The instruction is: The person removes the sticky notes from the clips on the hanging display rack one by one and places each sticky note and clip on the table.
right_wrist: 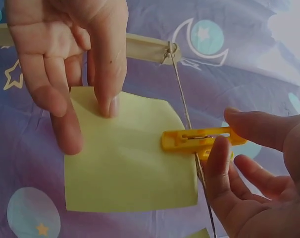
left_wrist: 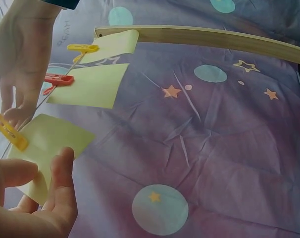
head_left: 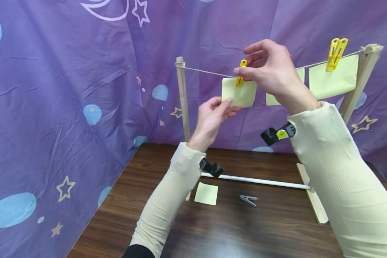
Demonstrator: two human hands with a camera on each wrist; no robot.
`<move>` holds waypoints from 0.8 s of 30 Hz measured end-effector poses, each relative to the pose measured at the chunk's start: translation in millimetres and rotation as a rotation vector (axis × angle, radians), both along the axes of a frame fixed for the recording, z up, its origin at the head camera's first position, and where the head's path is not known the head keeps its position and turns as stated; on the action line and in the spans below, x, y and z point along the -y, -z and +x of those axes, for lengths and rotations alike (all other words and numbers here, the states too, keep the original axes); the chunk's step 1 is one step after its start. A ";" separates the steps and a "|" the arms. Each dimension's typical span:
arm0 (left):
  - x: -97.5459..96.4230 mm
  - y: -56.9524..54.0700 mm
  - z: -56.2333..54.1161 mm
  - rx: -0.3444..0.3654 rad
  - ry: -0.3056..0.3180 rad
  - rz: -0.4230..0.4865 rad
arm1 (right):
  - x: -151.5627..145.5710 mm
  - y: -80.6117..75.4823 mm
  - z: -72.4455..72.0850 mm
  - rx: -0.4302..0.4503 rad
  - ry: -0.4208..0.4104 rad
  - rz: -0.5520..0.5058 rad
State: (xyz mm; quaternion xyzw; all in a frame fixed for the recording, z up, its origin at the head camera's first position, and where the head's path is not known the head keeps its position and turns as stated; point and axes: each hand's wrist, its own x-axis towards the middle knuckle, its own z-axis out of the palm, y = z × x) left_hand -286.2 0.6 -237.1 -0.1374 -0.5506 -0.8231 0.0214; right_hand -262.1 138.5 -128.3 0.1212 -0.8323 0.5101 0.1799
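Between the thumb and fingers of my left hand (head_left: 211, 116) is the lower edge of a pale yellow paper note (head_left: 246, 97). The note's top lies against a string (head_left: 204, 72). A yellow clothespin (right_wrist: 177, 142) bites the note and the string there. My right hand (head_left: 275, 68) pinches the handle end of that clothespin, thumb on one side and fingertips on the other. Farther right along the string, a red clothespin (left_wrist: 59, 80) holds a second note (left_wrist: 90, 87), and another yellow clothespin (head_left: 337, 55) holds a third note (head_left: 333, 79) beside the right post.
The string runs between a left wooden post (head_left: 183, 96) and a right wooden post (head_left: 364, 80). A white rod (head_left: 261, 180) joins their bases low over the brown table (head_left: 132, 215). On the table lie a loose yellow note (head_left: 206, 194) and a grey clothespin (head_left: 249, 200). A purple patterned curtain (head_left: 67, 89) hangs behind.
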 end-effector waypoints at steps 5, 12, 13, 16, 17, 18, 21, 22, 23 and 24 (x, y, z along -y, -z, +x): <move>1.1 -0.4 1.8 -0.005 -0.005 0.001 | -1.4 -0.1 -0.3 -0.024 -0.008 0.017; 1.9 0.0 1.9 -0.014 -0.010 -0.004 | -2.6 -1.1 0.7 -0.048 0.004 0.064; 1.9 0.4 1.7 -0.013 -0.011 -0.007 | -2.7 -1.2 1.0 -0.048 0.005 0.066; 1.9 1.1 1.6 -0.008 -0.013 -0.019 | -3.0 -0.9 2.3 -0.055 0.009 0.065; 1.7 1.3 1.6 -0.007 -0.016 -0.022 | -2.9 -0.7 2.9 -0.061 0.007 0.061; 1.8 1.3 1.8 -0.006 -0.018 -0.028 | -3.0 -0.5 3.3 -0.068 0.004 0.054; 1.7 1.1 2.5 -0.010 -0.027 -0.040 | -2.9 0.1 4.3 -0.091 -0.004 0.043; 1.8 1.2 2.5 -0.014 -0.031 -0.046 | -2.7 0.2 4.5 -0.100 -0.006 0.040; 2.0 1.2 2.7 -0.017 -0.034 -0.054 | -2.7 0.3 4.7 -0.107 -0.008 0.037; 2.2 1.2 2.7 -0.021 -0.037 -0.061 | -2.6 0.4 4.7 -0.111 -0.010 0.033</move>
